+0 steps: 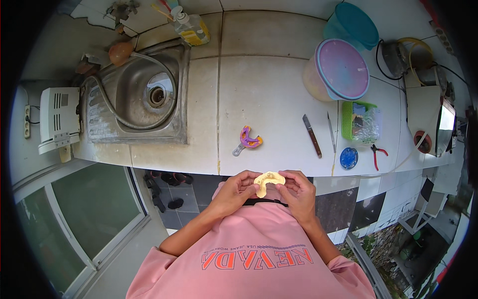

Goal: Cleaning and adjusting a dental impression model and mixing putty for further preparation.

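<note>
A pale yellow, horseshoe-shaped dental cast [269,180] is held between my two hands, just off the counter's front edge. My left hand [238,191] pinches its left side, and my right hand [297,192] grips the right side with thumb and fingers. Ahead on the counter lies a dental impression tray [248,140] with purple and orange material in it and a grey handle. Farther right are a knife [312,135] with a brown wooden handle and a thin metal instrument [331,131]. Neither hand touches these.
At the left is a steel sink [182,99] with a hose [107,107]; a soap bottle [191,30] stands behind it. To the right are a lidded tub [343,69], a teal container [351,25], a green basket [347,122], a blue round object [349,158] and red-handled pliers [376,155].
</note>
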A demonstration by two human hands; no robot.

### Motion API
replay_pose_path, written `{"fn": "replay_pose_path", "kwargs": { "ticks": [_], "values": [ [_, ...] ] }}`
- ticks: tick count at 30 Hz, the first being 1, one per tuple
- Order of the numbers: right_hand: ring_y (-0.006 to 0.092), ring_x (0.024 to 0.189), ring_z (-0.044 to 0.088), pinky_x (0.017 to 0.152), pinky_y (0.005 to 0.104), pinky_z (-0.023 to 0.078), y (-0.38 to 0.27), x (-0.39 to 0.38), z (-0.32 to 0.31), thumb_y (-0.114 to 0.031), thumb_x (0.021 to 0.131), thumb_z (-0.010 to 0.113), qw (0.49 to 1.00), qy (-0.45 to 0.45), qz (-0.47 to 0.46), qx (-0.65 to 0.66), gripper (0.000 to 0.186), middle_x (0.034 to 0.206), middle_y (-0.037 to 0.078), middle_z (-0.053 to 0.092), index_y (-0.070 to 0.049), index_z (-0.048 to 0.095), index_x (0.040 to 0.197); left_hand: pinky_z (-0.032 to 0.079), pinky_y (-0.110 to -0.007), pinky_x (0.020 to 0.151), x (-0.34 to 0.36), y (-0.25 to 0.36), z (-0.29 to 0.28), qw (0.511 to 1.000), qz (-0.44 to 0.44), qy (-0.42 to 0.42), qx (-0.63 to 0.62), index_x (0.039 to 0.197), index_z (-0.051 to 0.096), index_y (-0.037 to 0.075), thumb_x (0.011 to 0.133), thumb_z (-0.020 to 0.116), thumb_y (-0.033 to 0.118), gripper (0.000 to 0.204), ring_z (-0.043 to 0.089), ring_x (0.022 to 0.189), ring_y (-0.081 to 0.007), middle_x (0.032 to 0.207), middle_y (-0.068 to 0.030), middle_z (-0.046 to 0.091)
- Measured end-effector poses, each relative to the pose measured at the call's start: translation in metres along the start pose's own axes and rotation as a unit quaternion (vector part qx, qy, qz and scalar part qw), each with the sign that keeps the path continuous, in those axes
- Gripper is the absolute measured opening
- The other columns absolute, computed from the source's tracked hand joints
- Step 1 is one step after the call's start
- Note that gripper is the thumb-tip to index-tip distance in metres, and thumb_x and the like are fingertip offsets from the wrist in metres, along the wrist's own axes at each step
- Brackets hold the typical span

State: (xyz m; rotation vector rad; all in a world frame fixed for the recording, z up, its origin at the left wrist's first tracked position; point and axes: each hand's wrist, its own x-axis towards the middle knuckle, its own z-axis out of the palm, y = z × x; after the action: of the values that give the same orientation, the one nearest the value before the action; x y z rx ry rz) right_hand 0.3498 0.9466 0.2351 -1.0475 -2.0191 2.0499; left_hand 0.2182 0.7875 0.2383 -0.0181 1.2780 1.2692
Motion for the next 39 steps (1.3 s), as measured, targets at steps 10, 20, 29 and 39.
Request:
{"fn": "replay_pose_path", "kwargs": {
  "ticks": [10, 20, 29, 39],
  "values": [
    [0.0171, 0.092, 0.068, 0.08, 0.0268, 0.057, -0.006, 0.019, 0.009, 0.004, 0.081, 0.071, 1.0, -0.016, 0.008, -0.026, 0.034, 0.113, 0.013, 0.061, 0.004, 0.064, 0.115, 0.053, -0.028, 0.09, 0.006, -0.008, -0.004, 0.999, 0.024, 0.042, -0.005, 0.129, 0.046, -0.006, 0.094, 0.06, 0.005, 0.04, 0.063, 0.105, -0.0153, 0.121, -0.0136, 0.059],
    [0.0206, 0.102, 0.064, 0.087, 0.0299, 0.057, -0.054, 0.014, 0.01, 0.008, 0.081, 0.069, 0.996, -0.012, -0.085, 0.011, 0.037, 0.116, 0.015, 0.059, 0.005, 0.062, 0.118, 0.053, -0.03, 0.093, -0.029, 0.04, 0.007, 0.995, 0.089, 0.03, -0.043, 0.134, 0.043, -0.006, 0.092, 0.06, -0.001, 0.046, 0.063, 0.11, -0.0203, 0.124, -0.0173, 0.056],
    [0.0237, 0.109, 0.062, 0.093, 0.0324, 0.055, -0.077, 0.003, 0.005, 0.006, 0.083, 0.069, 0.989, -0.028, -0.146, 0.024, 0.037, 0.118, 0.017, 0.057, 0.007, 0.06, 0.118, 0.052, -0.025, 0.087, -0.054, 0.057, 0.02, 0.988, 0.143, 0.036, -0.037, 0.134, 0.047, -0.004, 0.089, 0.064, -0.002, 0.048, 0.065, 0.1, -0.0143, 0.115, -0.014, 0.063],
    [0.023, 0.107, 0.062, 0.091, 0.0323, 0.055, -0.079, -0.004, 0.001, 0.003, 0.082, 0.072, 0.984, -0.024, -0.169, 0.044, 0.038, 0.117, 0.017, 0.057, 0.006, 0.061, 0.118, 0.053, -0.025, 0.086, -0.063, 0.063, 0.028, 0.986, 0.151, 0.032, -0.055, 0.134, 0.048, -0.004, 0.088, 0.065, -0.003, 0.049, 0.066, 0.098, -0.015, 0.112, -0.0134, 0.064]
  ]
}}
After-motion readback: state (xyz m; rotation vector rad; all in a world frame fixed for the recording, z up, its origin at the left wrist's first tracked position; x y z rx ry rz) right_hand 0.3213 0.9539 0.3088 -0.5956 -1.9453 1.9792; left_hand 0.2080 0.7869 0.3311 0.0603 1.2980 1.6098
